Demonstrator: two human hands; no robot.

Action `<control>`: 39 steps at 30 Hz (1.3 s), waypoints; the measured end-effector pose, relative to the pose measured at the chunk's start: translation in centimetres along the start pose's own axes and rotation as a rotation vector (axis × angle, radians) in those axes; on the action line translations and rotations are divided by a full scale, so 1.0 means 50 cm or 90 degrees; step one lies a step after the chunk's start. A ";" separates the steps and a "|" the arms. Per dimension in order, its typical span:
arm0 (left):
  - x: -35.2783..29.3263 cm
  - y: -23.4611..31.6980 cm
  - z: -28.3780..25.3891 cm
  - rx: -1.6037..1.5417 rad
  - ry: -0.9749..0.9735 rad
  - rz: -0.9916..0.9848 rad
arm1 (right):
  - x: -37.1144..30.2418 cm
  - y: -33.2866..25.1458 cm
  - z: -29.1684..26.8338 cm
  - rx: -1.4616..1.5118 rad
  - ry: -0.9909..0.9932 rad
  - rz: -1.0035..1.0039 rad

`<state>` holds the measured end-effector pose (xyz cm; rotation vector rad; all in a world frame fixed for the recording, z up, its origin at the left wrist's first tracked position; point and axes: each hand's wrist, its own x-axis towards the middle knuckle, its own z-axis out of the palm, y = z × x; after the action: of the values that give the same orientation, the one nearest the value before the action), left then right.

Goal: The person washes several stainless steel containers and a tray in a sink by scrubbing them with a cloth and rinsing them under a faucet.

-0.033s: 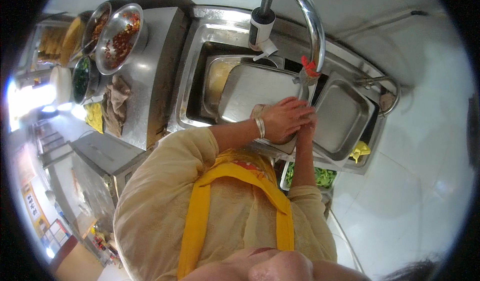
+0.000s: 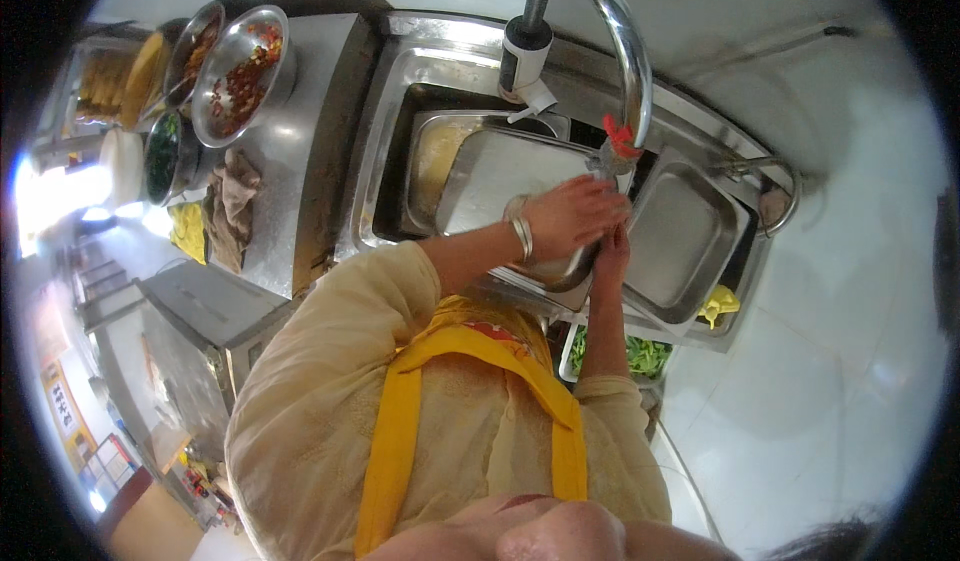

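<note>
- Left grip [image 2: 570,223] laid against right grip [image 2: 613,249]; cannot tell whether either pinches anything.
- Shiny rectangular steel tray [image 2: 490,186] below left grip, inside grey steel sink [image 2: 430,61].
- Curved chrome faucet [image 2: 632,51] just above both.

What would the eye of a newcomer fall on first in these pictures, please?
Probably the curved metal faucet at the top, with a bright red strip near its mouth. Just below, the left hand and right hand meet beside a metal tray. The yellow apron at the bottom centre would likely draw the eye too.
</note>
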<state>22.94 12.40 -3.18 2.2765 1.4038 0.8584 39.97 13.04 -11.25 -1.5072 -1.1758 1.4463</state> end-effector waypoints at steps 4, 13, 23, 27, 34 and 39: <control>-0.014 -0.081 -0.021 -0.020 0.031 -0.143 | -0.010 -0.047 0.016 -0.146 -0.008 0.024; -0.362 -0.447 0.118 0.358 0.106 -0.381 | 0.006 -0.030 0.028 -0.230 -0.004 -0.016; -0.302 -0.315 0.049 -0.319 0.294 -0.944 | 0.001 -0.030 -0.020 -0.129 -0.016 -0.004; -0.275 -0.259 -0.011 -0.181 0.390 -0.825 | -0.017 -0.050 -0.016 -0.052 0.032 0.017; -0.103 -0.200 -0.018 -0.084 0.163 -0.412 | -0.008 0.005 -0.010 -0.071 -0.023 0.001; 0.051 -0.061 -0.046 -0.100 -0.023 -0.461 | -0.032 -0.069 0.003 -0.142 -0.020 0.003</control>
<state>20.17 15.98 -2.33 1.4726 1.8723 0.6424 39.47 12.64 -7.49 -1.6419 -1.3918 1.3826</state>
